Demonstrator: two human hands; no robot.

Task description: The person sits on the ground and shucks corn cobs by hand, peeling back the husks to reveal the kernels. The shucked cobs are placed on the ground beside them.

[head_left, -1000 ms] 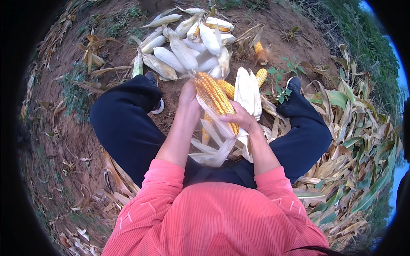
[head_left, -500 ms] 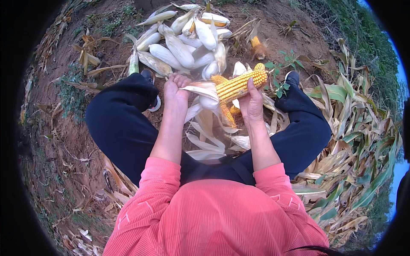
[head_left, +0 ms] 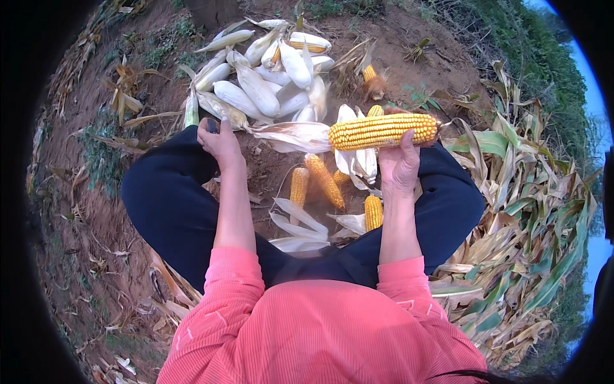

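My right hand (head_left: pixel 400 169) is closed round a husked ear of corn (head_left: pixel 374 131), its yellow kernels facing up. From the ear's left end a pale husk (head_left: pixel 294 136) stretches leftward. My left hand (head_left: pixel 222 144) is in front of my left shoe, thumb and fingers apart, left of the husk's tip; it appears to hold nothing. Below the held ear, several bare yellow ears (head_left: pixel 325 182) lie on the ground between my legs, among them a paler one (head_left: pixel 299 187). Peeled white husks (head_left: pixel 358 160) hang or lie beneath my right hand; which ear they belong to is partly hidden.
A pile of ears in white husks (head_left: pixel 256 89) lies ahead on the brown soil (head_left: pixel 416 57). One yellow ear with brown silk (head_left: pixel 372 80) is right of it. Dry husks and leaves (head_left: pixel 511 243) heap at my right. Loose white husks (head_left: pixel 297 227) lie near my lap.
My left hand has moved left, away from the ear and its husk. The ear has turned level and shifted right in my right hand. More bare ears show on the ground.
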